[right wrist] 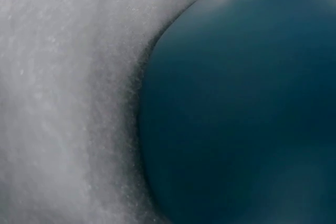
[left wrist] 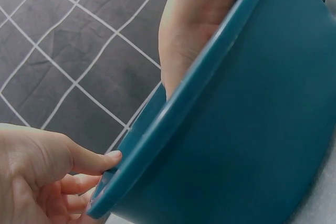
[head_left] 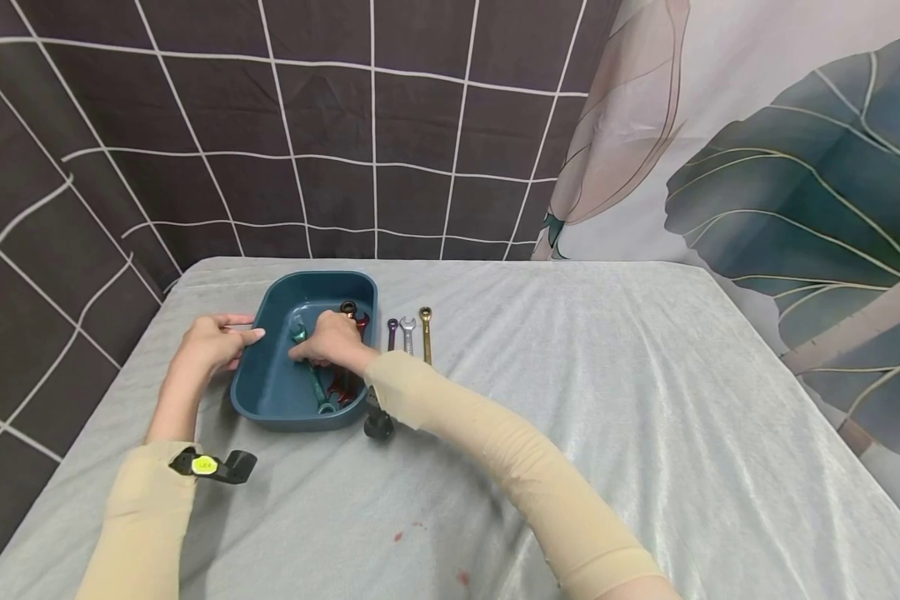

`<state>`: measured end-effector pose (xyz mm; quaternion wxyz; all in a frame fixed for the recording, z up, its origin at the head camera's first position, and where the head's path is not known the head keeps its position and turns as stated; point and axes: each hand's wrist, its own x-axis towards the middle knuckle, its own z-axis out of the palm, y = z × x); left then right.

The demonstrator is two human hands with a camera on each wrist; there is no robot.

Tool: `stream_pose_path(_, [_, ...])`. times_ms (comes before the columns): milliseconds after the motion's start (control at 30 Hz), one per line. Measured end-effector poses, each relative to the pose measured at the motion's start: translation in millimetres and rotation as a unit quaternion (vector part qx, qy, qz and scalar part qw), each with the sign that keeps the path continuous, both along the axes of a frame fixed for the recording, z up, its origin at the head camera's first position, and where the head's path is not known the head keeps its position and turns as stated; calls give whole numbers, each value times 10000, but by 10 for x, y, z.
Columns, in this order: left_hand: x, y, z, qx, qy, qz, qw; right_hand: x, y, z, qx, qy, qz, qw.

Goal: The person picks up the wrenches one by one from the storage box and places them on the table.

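A blue plastic bin (head_left: pixel 273 400) stands on the cloth, holding several wrenches. My left hand (head_left: pixel 208 343) pinches its left rim; in the left wrist view the thumb (left wrist: pixel 100 162) lies over the rim and the other fingers are outside. My right hand (head_left: pixel 332 340) reaches down into the bin, its thumb across a green wrench (head_left: pixel 317 387). Red wrenches (head_left: pixel 337 385) and a dark-ringed wrench (head_left: pixel 348 308) lie along the bin's right side, partly covered by that hand. The right fingertips are hidden, so I cannot tell what they grip. The right wrist view shows mostly the bin's outer wall (right wrist: pixel 236 103).
Right of the bin, a purple wrench (head_left: pixel 392 332), a silver wrench (head_left: pixel 408 332) and a gold wrench (head_left: pixel 426 333) lie side by side, their lower ends behind the right sleeve (head_left: pixel 487 442). Grey cloth (head_left: pixel 607 375) covers the table. Dark gridded fabric (head_left: pixel 330 125) hangs behind and left.
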<state>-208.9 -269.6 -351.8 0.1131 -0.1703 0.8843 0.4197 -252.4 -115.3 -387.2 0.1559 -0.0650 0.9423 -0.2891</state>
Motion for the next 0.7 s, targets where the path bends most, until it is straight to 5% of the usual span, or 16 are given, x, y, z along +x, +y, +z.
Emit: stream_pose_path(700, [8, -4, 0, 23, 19, -19, 10000, 15, -2, 35, -31, 187, -155, 9997])
